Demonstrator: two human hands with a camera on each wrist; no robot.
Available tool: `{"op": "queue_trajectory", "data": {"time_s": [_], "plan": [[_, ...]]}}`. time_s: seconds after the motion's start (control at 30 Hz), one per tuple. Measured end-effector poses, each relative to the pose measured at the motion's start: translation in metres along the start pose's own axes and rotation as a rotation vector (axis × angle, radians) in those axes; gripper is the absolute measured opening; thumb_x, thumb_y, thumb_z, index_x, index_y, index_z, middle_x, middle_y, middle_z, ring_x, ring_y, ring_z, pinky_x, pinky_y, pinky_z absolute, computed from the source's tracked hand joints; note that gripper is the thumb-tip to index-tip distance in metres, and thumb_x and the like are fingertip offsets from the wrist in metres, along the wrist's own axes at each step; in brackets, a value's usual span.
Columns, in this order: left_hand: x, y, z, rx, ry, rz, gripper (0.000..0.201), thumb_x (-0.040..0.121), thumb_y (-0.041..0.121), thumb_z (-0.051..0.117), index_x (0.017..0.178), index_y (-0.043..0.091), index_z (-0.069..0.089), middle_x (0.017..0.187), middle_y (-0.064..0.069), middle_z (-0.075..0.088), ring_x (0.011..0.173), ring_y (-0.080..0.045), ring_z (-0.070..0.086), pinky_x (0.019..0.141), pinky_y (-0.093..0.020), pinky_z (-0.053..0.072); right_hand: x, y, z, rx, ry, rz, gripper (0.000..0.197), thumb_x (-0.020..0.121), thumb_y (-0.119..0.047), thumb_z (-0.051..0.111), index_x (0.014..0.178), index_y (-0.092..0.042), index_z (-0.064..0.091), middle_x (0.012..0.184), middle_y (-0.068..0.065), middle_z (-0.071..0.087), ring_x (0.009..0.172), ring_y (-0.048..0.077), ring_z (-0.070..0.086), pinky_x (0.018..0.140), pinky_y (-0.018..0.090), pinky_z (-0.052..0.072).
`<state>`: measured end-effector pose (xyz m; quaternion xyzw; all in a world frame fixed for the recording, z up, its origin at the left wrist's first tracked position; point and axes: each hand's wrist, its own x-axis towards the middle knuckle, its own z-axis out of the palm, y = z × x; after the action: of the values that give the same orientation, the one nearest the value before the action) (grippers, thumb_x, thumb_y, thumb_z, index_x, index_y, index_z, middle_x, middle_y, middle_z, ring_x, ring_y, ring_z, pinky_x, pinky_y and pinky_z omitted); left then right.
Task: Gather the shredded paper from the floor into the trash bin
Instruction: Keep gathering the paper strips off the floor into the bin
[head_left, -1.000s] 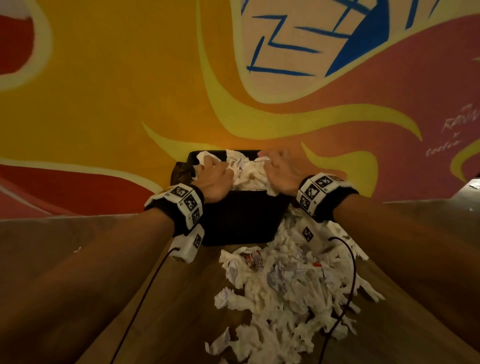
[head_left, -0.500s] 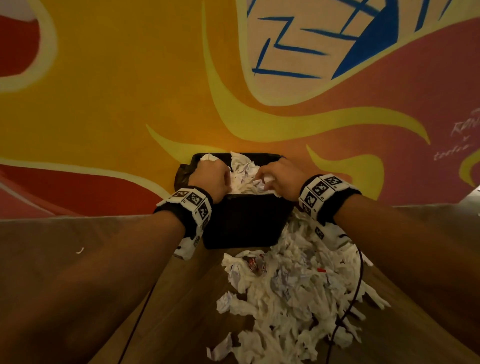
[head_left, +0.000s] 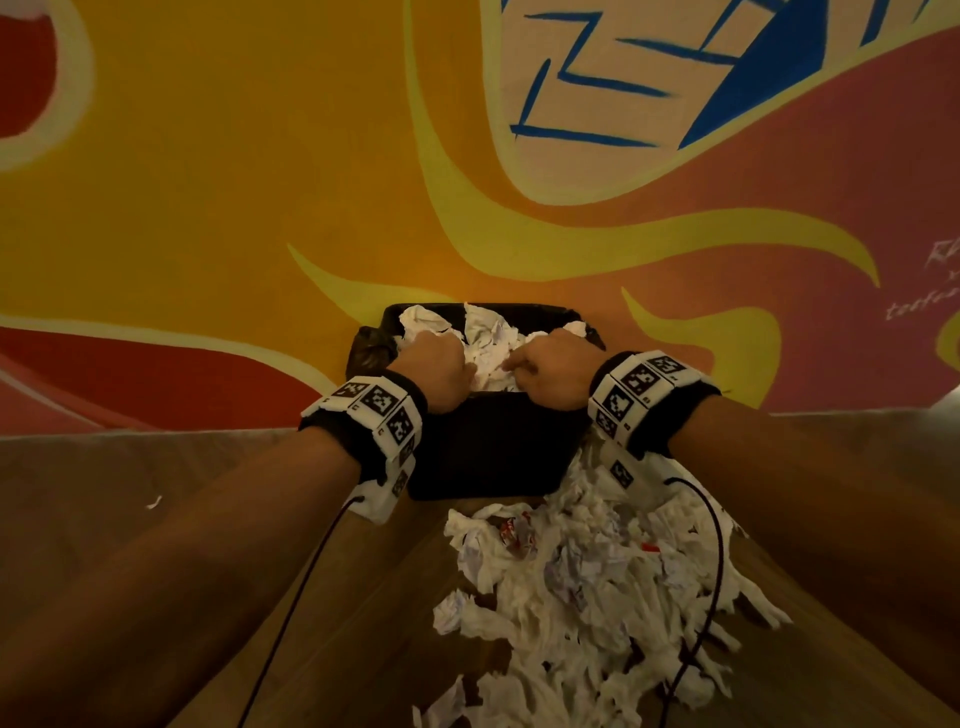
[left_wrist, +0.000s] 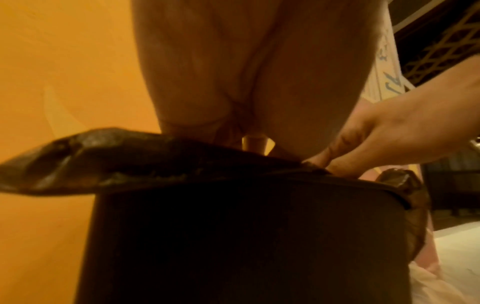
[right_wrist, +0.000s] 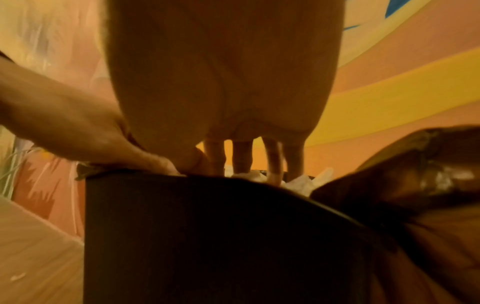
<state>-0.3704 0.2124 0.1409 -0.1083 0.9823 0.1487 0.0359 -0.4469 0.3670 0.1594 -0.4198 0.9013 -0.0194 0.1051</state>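
Both hands pressed down into the bin (head_left: 483, 447), which stood against the mural wall (head_left: 208, 208) at the far edge of the floor (head_left: 104, 519). The left hand (head_left: 434, 371) was curled on the paper (head_left: 488, 343) heaped at the rim; the right hand (head_left: 553, 369) reached its fingers (right_wrist: 272, 162) straight down into the same wad. A larger pile (head_left: 597, 597) lay on the floor just near of the bin. The bin looked close to full, so paper could spring back over the rim, and the loose liner (left_wrist: 78, 156) could slip inside.
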Motion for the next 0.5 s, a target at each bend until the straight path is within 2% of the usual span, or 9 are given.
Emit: {"op": "queue_trajectory", "data": {"time_s": [0.07,0.1,0.17,0.23,0.27,0.3,0.37,0.43,0.5], "plan": [[-0.003,0.002,0.006,-0.020,-0.071,-0.018,0.059,0.102,0.042,0.030,0.101,-0.010,0.056,0.106,-0.032,0.058,0.097,-0.043,0.057,0.073,-0.037,0.040,-0.003,0.000,0.004,-0.075,-0.040,0.017,0.042,0.099,-0.033,0.033,0.134,-0.025,0.055,0.128,0.008,0.061,0.105,0.025,0.059,0.083,0.028,0.046],[-0.004,0.003,0.009,-0.012,-0.121,-0.037,0.064,0.101,0.048,0.024,0.101,-0.007,0.057,0.104,-0.030,0.058,0.094,-0.041,0.057,0.073,-0.036,0.038,-0.004,0.000,0.006,-0.089,-0.084,0.025,0.044,0.099,-0.035,0.029,0.135,-0.027,0.052,0.131,0.008,0.058,0.108,0.027,0.056,0.087,0.031,0.046],[-0.002,0.004,0.010,0.019,-0.227,-0.075,0.073,0.097,0.059,0.014,0.094,0.000,0.057,0.092,-0.022,0.059,0.075,-0.029,0.054,0.072,-0.035,0.037,-0.004,-0.001,0.010,-0.048,-0.186,0.033,0.044,0.101,-0.034,0.023,0.132,-0.024,0.053,0.136,0.009,0.053,0.114,0.031,0.051,0.096,0.038,0.042],[0.000,0.004,0.009,0.027,-0.310,-0.099,0.080,0.094,0.064,0.008,0.101,0.003,0.059,0.086,-0.014,0.059,0.070,-0.021,0.051,0.073,-0.034,0.038,-0.003,-0.001,0.013,0.009,-0.201,0.049,0.043,0.103,-0.032,0.023,0.126,-0.017,0.056,0.130,0.010,0.056,0.110,0.031,0.052,0.091,0.035,0.041],[0.002,0.003,0.008,0.024,-0.344,-0.114,0.082,0.093,0.066,0.006,0.108,0.005,0.060,0.095,-0.013,0.061,0.079,-0.022,0.055,0.078,-0.034,0.038,-0.002,0.000,0.014,0.010,-0.180,0.055,0.043,0.103,-0.031,0.024,0.126,-0.013,0.055,0.128,0.013,0.056,0.111,0.032,0.052,0.090,0.034,0.040],[0.003,0.003,0.007,0.022,-0.376,-0.132,0.083,0.093,0.068,0.005,0.119,0.009,0.058,0.113,-0.014,0.060,0.096,-0.024,0.057,0.086,-0.035,0.038,-0.001,0.002,0.014,-0.015,-0.173,0.056,0.043,0.103,-0.030,0.025,0.129,-0.010,0.053,0.130,0.017,0.054,0.115,0.034,0.051,0.092,0.036,0.039],[0.004,0.003,0.006,0.015,-0.421,-0.162,0.083,0.092,0.069,0.004,0.140,0.015,0.045,0.146,-0.012,0.043,0.129,-0.026,0.044,0.103,-0.036,0.031,-0.001,0.004,0.015,-0.085,-0.224,0.062,0.043,0.105,-0.028,0.023,0.139,-0.012,0.044,0.142,0.018,0.045,0.126,0.035,0.044,0.102,0.039,0.035],[0.005,0.005,0.005,-0.005,-0.442,-0.180,0.080,0.092,0.069,0.006,0.147,0.018,0.035,0.155,-0.008,0.030,0.140,-0.024,0.032,0.109,-0.035,0.025,-0.003,0.005,0.016,-0.112,-0.278,0.069,0.042,0.105,-0.025,0.021,0.143,-0.014,0.038,0.145,0.018,0.040,0.129,0.034,0.042,0.104,0.040,0.033],[0.007,0.007,0.003,-0.043,-0.475,-0.179,0.076,0.094,0.067,0.008,0.150,0.020,0.029,0.158,-0.005,0.024,0.144,-0.022,0.025,0.113,-0.034,0.019,-0.004,0.007,0.016,-0.103,-0.301,0.091,0.038,0.105,-0.023,0.020,0.134,-0.009,0.042,0.133,0.023,0.049,0.116,0.036,0.050,0.096,0.042,0.040]]}}
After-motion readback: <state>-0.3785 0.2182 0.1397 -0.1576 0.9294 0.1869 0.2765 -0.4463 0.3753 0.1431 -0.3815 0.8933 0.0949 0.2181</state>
